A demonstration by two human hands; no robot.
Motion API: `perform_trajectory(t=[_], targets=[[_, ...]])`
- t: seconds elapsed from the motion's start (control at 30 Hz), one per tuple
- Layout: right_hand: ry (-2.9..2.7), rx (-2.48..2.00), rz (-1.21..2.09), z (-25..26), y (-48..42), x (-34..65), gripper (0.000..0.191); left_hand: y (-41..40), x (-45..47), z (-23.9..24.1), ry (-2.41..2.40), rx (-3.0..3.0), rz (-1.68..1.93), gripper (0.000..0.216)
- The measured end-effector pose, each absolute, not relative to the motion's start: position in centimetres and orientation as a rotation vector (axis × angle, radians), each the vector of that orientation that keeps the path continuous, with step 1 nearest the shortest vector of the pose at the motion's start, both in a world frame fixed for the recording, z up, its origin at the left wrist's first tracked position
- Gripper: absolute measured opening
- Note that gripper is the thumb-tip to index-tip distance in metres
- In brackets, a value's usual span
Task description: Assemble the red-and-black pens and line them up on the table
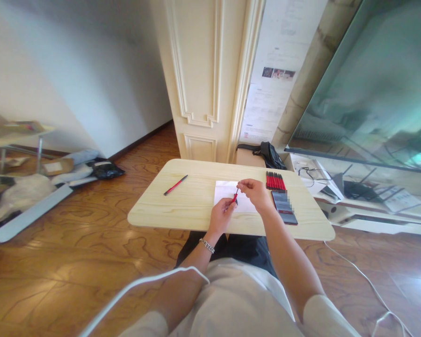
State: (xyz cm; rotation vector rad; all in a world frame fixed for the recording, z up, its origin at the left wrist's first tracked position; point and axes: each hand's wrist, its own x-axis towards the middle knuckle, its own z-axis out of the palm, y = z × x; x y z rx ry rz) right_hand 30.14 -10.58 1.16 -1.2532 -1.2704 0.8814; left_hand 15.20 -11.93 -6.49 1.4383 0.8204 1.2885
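My left hand (221, 213) is closed around the red barrel of a pen (235, 197), held above a white sheet of paper (245, 204). The fingertips of my right hand (254, 191) pinch a thin dark rod at the barrel's upper end; it looks like a pen refill, though it is small and partly covered. A dark piece shows under the barrel, too small to name. On the table's left part lies a red and black pen (176, 185). Several red and black pens (275, 180) sit in a row at the right, behind a dark flat case (284, 207).
The light wooden table (154, 206) has rounded corners. Behind it rests a black bag (271, 154). A white cabinet (368, 220) with cables and a router stands to the right. Bags and boxes (61, 166) lie at the left. A white cable (143, 279) crosses near my left forearm.
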Motion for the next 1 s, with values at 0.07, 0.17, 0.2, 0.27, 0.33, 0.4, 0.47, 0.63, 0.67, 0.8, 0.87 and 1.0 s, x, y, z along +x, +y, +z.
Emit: perform_trajectory(t=[0.07, 0.17, 0.2, 0.27, 0.33, 0.4, 0.47, 0.63, 0.67, 0.8, 0.87, 1.0], targets=[[-1.337, -1.256, 0.916, 0.4, -10.3, 30.6, 0.031, -11.9, 15.2, -6.5, 0.809, 1.426, 1.284, 0.030], [-1.410, -1.387, 0.850, -1.1, -9.3, 31.3, 0.030, -11.9, 15.2, -6.5, 0.786, 1.412, 1.287, 0.031], [-1.450, -1.481, 0.784, -1.7, -8.9, 31.5, 0.027, -11.9, 15.1, -6.5, 0.781, 1.409, 1.288, 0.031], [-1.577, -1.711, 0.638, -2.7, -8.2, 31.5, 0.021, -11.9, 15.1, -6.5, 0.775, 1.401, 1.291, 0.031], [-1.686, -1.933, 0.513, -3.5, -7.7, 31.2, 0.021, -12.0, 15.1, -6.5, 0.776, 1.397, 1.284, 0.031], [-1.733, -2.101, 0.439, -3.8, -7.5, 30.6, 0.024, -11.9, 15.1, -6.5, 0.780, 1.396, 1.276, 0.031], [-1.740, -2.216, 0.416, -3.7, -7.3, 30.1, 0.026, -11.9, 15.1, -6.5, 0.785, 1.394, 1.274, 0.031], [-1.743, -2.232, 0.457, -3.5, -7.1, 30.3, 0.022, -12.0, 15.1, -6.3, 0.792, 1.373, 1.288, 0.031], [-1.720, -2.186, 0.468, -3.4, -7.1, 30.6, 0.022, -12.0, 15.1, -6.4, 0.790, 1.370, 1.285, 0.032], [-1.451, -1.808, 0.690, -2.4, -7.4, 31.9, 0.026, -11.9, 15.2, -6.6, 0.784, 1.388, 1.279, 0.031], [-1.282, -1.546, 0.791, -1.0, -7.9, 32.3, 0.035, -11.9, 15.2, -6.7, 0.785, 1.406, 1.282, 0.030], [-1.116, -1.222, 0.764, 2.3, -8.8, 32.1, 0.041, -11.7, 15.3, -7.0, 0.817, 1.437, 1.277, 0.029]])
